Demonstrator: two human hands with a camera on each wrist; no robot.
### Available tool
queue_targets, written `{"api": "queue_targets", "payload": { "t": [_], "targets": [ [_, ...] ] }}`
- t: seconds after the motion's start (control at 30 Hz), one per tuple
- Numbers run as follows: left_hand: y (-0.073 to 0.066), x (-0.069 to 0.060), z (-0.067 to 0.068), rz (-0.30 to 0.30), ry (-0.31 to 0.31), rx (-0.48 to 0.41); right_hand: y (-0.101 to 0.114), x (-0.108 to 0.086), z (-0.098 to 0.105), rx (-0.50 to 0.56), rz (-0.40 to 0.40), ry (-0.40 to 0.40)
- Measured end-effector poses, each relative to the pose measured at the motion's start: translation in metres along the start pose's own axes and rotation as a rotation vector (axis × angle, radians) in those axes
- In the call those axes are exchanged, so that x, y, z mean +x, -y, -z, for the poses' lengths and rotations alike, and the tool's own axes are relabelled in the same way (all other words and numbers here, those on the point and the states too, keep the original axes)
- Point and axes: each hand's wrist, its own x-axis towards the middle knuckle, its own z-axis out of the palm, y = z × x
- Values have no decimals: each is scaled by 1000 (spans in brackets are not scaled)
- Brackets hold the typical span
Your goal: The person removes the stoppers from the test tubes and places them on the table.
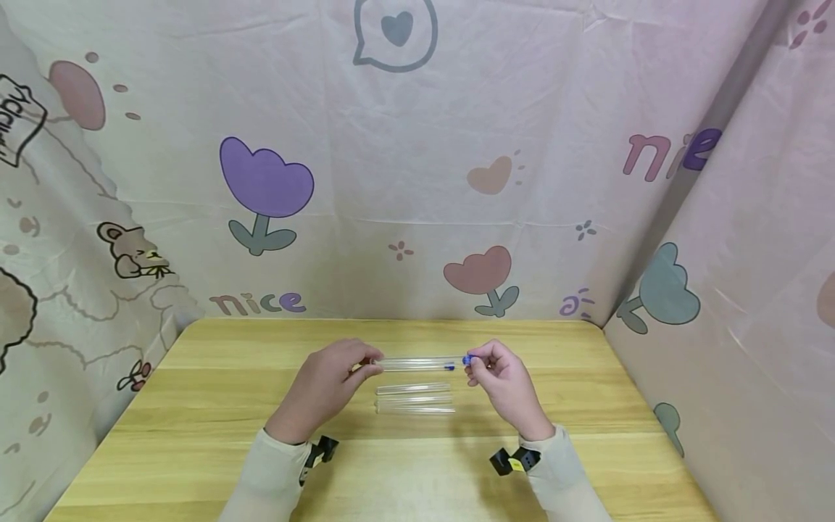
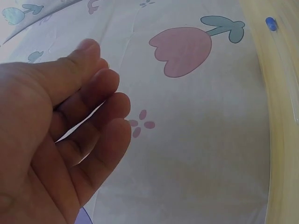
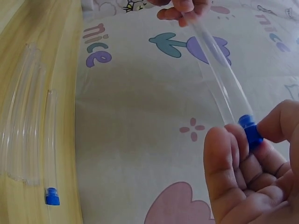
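My left hand pinches one end of a clear test tube, held up off the table. At the tube's other end, the thumb and fingers of my right hand grip a blue stopper. The stopper meets the tube's mouth; how deep it sits cannot be told. Below lies a second clear tube with a blue stopper in its end. Several tubes without stoppers lie side by side nearer me. In the left wrist view the held tube is hidden behind the fingers.
The wooden table ends at a patterned cloth hanging along its back edge, with more cloth at both sides. Black wrist cameras are strapped over both sleeves.
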Motion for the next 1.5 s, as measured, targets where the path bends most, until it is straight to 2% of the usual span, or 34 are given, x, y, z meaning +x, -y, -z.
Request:
{"api": "queue_targets", "payload": {
  "t": [0.2,0.37,0.67,1.07,1.5],
  "targets": [
    [-1,0,3,-18,-26,23,-1,-1,2,32,66,42],
    [-2,1,2,5,-20,-7,-1,-1,3,46,112,32],
    [-4,2,1,7,-29,-44,1,-1,3,34,102,-21],
    [-3,2,0,47,2,-58,-1,2,4,66,83,7],
    [0,2,-2,-1,-27,-54,-1,1,3,65,100,19]
  ]
}}
